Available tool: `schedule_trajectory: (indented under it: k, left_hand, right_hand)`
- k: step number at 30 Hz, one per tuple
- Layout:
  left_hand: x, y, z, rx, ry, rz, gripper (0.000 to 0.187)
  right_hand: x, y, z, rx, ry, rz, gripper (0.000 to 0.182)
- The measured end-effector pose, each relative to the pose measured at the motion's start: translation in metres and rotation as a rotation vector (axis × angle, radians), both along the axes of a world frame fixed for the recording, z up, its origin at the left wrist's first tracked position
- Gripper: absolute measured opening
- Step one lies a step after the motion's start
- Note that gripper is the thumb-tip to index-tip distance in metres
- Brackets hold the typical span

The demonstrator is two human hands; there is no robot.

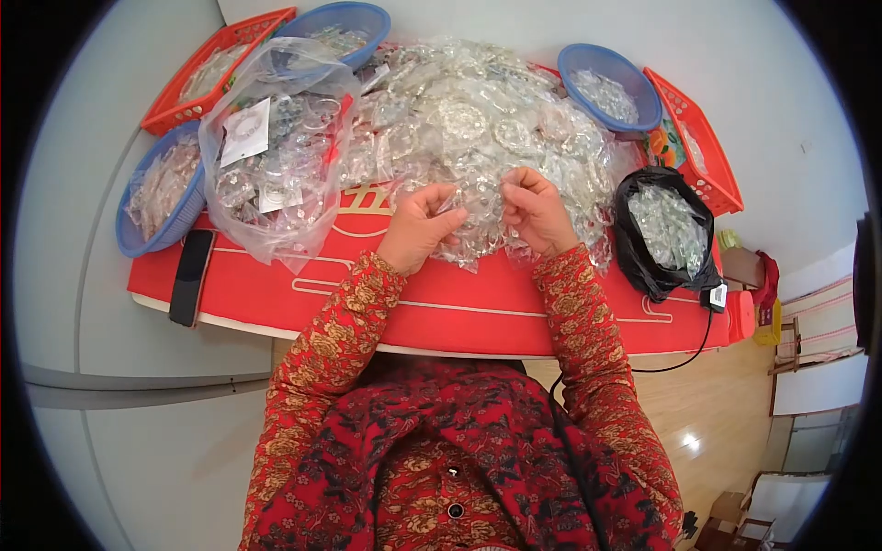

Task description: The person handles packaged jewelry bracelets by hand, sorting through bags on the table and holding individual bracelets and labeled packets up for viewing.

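**While fingering clear packets, facing plenty more loose on the board**

Working with 2 bare hands over the red board (441, 321), bringing the left hand (413, 230) and the right hand (542, 216) close together at the near edge of a heap of clear packets (459, 119). Bending thumb and fingers inward on each side, apparently pinching at a see-through packet in between; being unable to tell against so much glinting plastic whether truly gripping it.

Taking the hands as the dial's centre, facing the heap at 12 o'clock, spreading broadly and reaching down beneath the fingertips. Seeing more packets in a clear bag (303, 239) between 9 and 10 o'clock, and in a black bag (643, 275) at 3. Counting 3 blue baskets, all holding packets: at 9 (184, 216), between 10 and 11 (372, 46), and between 1 and 2 (650, 101). Finding 2 red baskets farther out, at 10 (170, 115) and between 2 and 3 (726, 188), also holding packets.

Judging the handling to be only partway along: having many packets in the bags and baskets, yet leaving a far larger amount loose. Being unable to tell which containers are holding finished pieces.
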State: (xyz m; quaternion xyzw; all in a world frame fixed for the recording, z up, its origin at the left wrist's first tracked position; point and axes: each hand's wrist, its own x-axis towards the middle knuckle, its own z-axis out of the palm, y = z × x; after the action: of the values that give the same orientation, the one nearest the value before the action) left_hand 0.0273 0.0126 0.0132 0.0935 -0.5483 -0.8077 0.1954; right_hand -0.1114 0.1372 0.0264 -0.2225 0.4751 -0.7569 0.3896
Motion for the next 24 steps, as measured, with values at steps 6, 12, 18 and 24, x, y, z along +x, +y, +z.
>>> schedule_trajectory:
  k: [6, 12, 18, 24]
  left_hand:
    - [0.002, -0.006, -0.001, -0.068, -0.069, -0.113, 0.024]
    - [0.001, -0.005, -0.003, 0.004, -0.04, -0.104, 0.023]
    - [0.0, -0.004, -0.005, -0.014, -0.06, -0.082, 0.023]
    - [-0.004, -0.007, -0.016, -0.095, -0.073, 0.019, 0.028]
  right_hand:
    - [-0.001, 0.001, -0.006, -0.056, 0.014, -0.016, 0.01]
    - [-0.001, 0.002, -0.001, -0.08, -0.05, -0.027, 0.01]
    - [-0.008, 0.008, -0.001, -0.107, -0.065, 0.097, 0.011]
    - [-0.006, 0.002, -0.011, -0.065, 0.359, -0.063, 0.014]
